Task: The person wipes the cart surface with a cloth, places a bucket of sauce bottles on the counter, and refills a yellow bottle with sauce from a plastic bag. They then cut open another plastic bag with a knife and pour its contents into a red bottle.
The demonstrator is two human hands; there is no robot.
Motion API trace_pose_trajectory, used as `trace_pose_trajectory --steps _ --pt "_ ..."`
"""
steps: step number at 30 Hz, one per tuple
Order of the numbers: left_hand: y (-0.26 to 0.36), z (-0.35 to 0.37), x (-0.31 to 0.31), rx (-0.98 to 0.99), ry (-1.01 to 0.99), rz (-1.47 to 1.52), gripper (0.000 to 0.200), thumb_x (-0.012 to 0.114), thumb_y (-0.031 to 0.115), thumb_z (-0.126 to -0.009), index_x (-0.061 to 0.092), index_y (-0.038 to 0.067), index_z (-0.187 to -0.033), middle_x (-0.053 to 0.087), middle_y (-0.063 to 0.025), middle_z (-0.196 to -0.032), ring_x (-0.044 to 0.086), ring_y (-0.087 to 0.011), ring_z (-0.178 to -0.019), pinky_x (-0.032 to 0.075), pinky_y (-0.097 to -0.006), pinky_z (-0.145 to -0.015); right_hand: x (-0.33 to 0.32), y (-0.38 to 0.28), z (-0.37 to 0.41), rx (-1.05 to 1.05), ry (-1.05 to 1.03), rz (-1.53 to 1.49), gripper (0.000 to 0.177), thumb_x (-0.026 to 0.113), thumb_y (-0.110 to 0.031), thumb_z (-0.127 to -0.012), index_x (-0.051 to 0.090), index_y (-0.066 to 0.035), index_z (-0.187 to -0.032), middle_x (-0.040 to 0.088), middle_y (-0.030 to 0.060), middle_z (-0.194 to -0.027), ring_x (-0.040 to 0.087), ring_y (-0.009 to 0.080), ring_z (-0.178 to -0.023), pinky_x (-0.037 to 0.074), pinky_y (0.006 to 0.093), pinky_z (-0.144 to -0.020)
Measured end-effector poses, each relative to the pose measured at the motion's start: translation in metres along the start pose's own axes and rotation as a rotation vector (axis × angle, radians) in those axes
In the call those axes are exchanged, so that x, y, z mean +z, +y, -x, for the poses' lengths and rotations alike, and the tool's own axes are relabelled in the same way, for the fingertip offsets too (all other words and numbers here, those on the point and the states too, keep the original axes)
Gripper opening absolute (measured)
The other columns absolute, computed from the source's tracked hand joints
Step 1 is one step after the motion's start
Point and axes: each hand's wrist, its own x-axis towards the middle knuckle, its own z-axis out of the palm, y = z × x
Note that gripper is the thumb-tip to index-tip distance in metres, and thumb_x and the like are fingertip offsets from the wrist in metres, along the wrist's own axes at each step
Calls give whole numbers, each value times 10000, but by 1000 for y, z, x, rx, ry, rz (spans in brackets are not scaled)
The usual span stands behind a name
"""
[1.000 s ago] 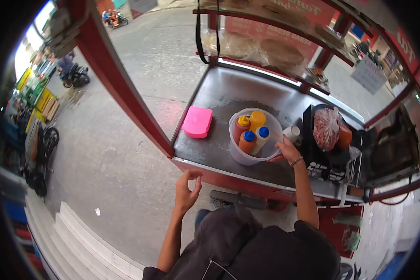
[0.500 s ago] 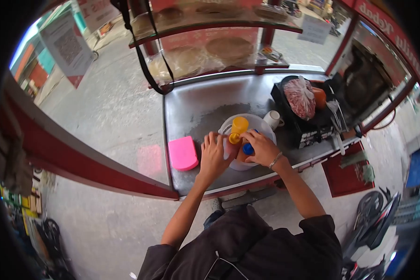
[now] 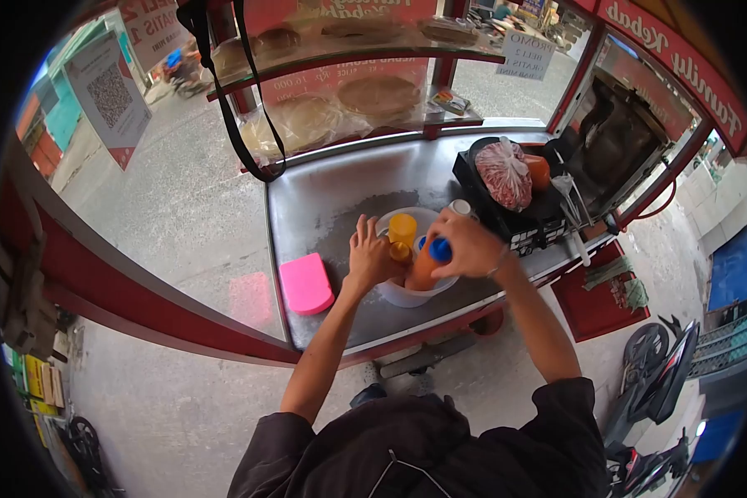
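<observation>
A pale plastic tub [image 3: 407,297] stands on the metal counter and holds several squeeze bottles. My left hand [image 3: 372,259] is at its left side, against a yellow-capped squeeze bottle [image 3: 400,252]. The thumb side is around that bottle, while the other fingertips point up and apart; part of the grip is hidden. My right hand [image 3: 473,245], slightly blurred, has thumb and fingers around the top of an orange sauce bottle [image 3: 424,270] with a blue cap. Behind them in the tub is another yellow-topped bottle [image 3: 402,227].
Left of the tub lies a pink box [image 3: 306,284]. A white mug [image 3: 460,207] stands behind my right hand. On the right, a black stove [image 3: 519,217] bears a bag of reddish meat [image 3: 505,174], with tongs [image 3: 574,212] beside it. A glass shelf [image 3: 349,54] and a hanging black strap [image 3: 232,116] are beyond.
My right hand has left the yellow cap and moved right to the blue-capped bottle. My left hand stays by the yellow-capped bottle. The camera view has shifted.
</observation>
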Motion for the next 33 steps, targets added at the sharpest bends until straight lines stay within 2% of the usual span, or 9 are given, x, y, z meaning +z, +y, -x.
trace_pose_trajectory --steps 6,8,9,11,13,17,26,30,33 --pt "8 13 -13 22 262 313 470 872 276 -487 688 98 -882 334 -131 -1447 172 -431 -1385 300 -591 -1054 -112 29 -17 -45 241 -65 493 853 -315 -649 638 -30 -988 676 88 -864 636 153 -821 500 308 -780" --pt "18 14 -34 27 335 362 465 865 279 -492 677 95 -876 331 -131 -1450 158 -438 -1388 283 -589 -1068 -114 57 -52 -35 237 -37 494 856 -297 -644 657 -24 -1004 680 102 -876 643 159 -829 499 297 -805" --pt "26 17 -51 38 402 422 461 858 281 -497 666 91 -870 328 -131 -1452 144 -445 -1391 265 -587 -1082 -106 75 -73 -8 267 -60 530 867 -364 -600 667 -8 -937 673 152 -885 657 250 -822 510 335 -776" --pt "40 19 -87 56 432 395 545 849 210 -500 635 98 -988 302 -126 -1470 204 -405 -1392 317 -563 -1071 -74 111 -118 -70 369 60 549 865 -389 -556 682 -18 -916 672 176 -895 656 303 -857 509 370 -797" --pt "44 15 -112 43 594 877 602 831 115 -572 570 80 -1113 405 -129 -1400 417 -317 -1298 438 -463 -1010 -24 147 -163 -83 342 88 522 873 -302 -549 663 -41 -949 666 160 -929 646 306 -877 505 376 -810" --pt "25 -13 -132 -57 648 1245 484 726 39 -805 452 16 -1202 609 -133 -1088 628 -168 -974 504 -267 -838 54 150 -207 -15 225 105 551 866 -209 -520 661 -80 -1015 664 173 -1036 608 346 -1018 483 395 -906" --pt "-110 -101 5 -361 644 1191 535 809 119 -755 468 20 -1155 605 -146 -1114 593 -197 -1025 475 -313 -873 101 165 -257 -29 102 -86 666 860 -263 -558 611 -72 -1146 663 173 -1052 626 340 -1012 486 392 -929" --pt "-135 -126 42 -319 561 1130 563 773 50 -759 443 14 -1213 620 -158 -1090 599 -203 -1023 472 -311 -880 87 158 -207 -34 379 41 678 832 -361 -661 532 -23 -1166 665 185 -984 650 313 -958 508 397 -872" --pt "-139 -133 54 -338 518 1147 581 781 67 -755 443 15 -1225 616 -159 -1103 595 -215 -1044 468 -323 -888 19 102 -125 182 1 -198 619 788 -413 -713 505 -13 -1092 657 168 -891 664 316 -830 521 423 -748"
